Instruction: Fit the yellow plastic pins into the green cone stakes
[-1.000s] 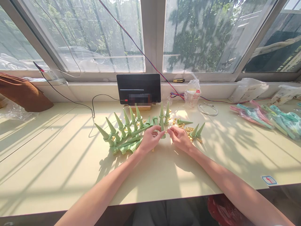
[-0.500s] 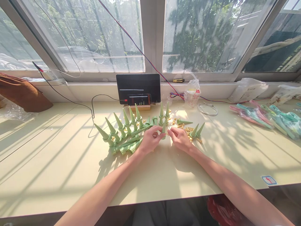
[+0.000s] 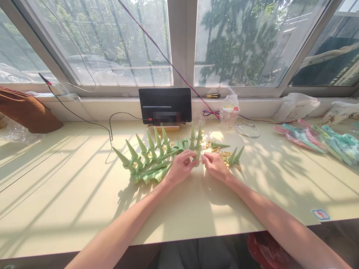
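My left hand (image 3: 183, 164) is closed on a green cone (image 3: 198, 154) near the middle of the table. Just right of that cone is my right hand (image 3: 215, 164), its thumb and fingertips pinched together; whatever it holds is too small to make out. Left of my hands stand several green cones (image 3: 143, 148) with collars, and loose green cones (image 3: 153, 173) lie in front of them. Two more upright cones (image 3: 195, 136) rise behind my hands. Small tan pegs (image 3: 224, 154) are scattered beside my right hand, with two short green cones (image 3: 235, 156) standing among them.
A dark tablet (image 3: 165, 102) leans on a stand at the back. A bagged cup (image 3: 230, 111) and a coiled cable (image 3: 248, 130) sit right of it. Bagged pink and teal items (image 3: 322, 142) lie far right, a brown cloth item (image 3: 28, 110) far left.
The green cone in my left hand has shifted slightly right, along with my left fingertips. My right hand has barely moved.
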The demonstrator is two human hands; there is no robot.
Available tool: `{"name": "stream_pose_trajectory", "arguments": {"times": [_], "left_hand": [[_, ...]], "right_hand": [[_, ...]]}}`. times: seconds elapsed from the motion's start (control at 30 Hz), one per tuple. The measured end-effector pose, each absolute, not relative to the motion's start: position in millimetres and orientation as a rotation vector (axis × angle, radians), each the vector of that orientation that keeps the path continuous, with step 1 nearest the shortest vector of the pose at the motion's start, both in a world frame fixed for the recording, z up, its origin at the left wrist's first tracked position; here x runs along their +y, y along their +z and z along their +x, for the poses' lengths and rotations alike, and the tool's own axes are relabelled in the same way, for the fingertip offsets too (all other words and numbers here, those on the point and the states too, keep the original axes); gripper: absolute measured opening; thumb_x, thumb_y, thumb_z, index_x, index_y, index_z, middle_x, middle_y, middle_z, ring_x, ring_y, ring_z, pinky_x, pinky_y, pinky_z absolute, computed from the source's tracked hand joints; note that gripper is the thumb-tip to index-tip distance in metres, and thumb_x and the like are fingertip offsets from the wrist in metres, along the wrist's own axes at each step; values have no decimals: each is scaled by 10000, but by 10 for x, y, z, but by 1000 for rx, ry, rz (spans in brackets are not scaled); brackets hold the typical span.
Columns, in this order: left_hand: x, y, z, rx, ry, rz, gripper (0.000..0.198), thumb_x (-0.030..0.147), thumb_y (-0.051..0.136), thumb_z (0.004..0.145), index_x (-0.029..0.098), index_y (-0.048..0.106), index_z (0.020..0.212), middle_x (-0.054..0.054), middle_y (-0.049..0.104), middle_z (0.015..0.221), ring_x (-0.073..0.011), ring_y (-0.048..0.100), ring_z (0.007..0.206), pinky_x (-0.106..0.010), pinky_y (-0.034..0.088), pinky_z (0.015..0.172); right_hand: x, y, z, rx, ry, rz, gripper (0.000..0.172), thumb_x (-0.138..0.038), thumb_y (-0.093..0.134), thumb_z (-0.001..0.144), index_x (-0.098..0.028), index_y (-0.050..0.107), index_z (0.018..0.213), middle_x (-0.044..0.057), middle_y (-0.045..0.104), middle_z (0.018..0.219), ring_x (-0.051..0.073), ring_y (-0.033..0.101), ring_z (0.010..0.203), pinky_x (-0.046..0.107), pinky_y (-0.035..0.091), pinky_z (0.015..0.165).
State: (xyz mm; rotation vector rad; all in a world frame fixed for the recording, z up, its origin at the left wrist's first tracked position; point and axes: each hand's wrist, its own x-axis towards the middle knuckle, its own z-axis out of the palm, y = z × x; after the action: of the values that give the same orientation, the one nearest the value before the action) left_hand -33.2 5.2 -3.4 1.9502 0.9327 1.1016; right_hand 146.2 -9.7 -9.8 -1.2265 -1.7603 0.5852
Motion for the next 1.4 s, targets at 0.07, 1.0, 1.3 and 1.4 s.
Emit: {"name": "stream_pose_trajectory", "arguments": {"times": [0.07, 1.0, 1.3, 1.4], "left_hand": [[52, -41, -326, 940, 1116, 1938, 139, 328, 647, 853, 200, 664, 905, -14, 583, 884, -66, 489, 583, -194, 433, 503], [15, 119, -332, 1167, 1002, 1460, 388, 543, 708, 746, 178, 643, 861, 9, 566, 698, -79, 459, 506, -218, 388, 468], [44, 51, -334, 1110, 1043, 1572, 357, 519, 688, 778, 174, 614, 832, -3, 592, 736, -91, 526, 517, -213, 348, 450], [48, 45, -332, 1074, 1060, 1607, 349, 511, 683, 783, 171, 617, 818, -12, 599, 760, -101, 560, 535, -211, 359, 448]], "right_hand": [[-99, -99, 1460, -1743, 594, -1228, 375, -332, 459, 915, -199, 379, 573, -40, 365, 540, 105, 355, 519, 258, 285, 516], [-67, -150, 1465, -1826, 505, -1135, 122, -251, 607, 875, -203, 656, 976, 48, 700, 923, 137, 591, 623, 280, 475, 596], [-96, -110, 1449, -1815, 494, -1143, 100, -271, 593, 869, -199, 662, 878, 52, 688, 850, 152, 584, 640, 289, 464, 612], [-103, -99, 1444, -1797, 506, -1140, 103, -262, 583, 854, -196, 663, 853, 37, 658, 765, 155, 575, 635, 284, 452, 604]]}}
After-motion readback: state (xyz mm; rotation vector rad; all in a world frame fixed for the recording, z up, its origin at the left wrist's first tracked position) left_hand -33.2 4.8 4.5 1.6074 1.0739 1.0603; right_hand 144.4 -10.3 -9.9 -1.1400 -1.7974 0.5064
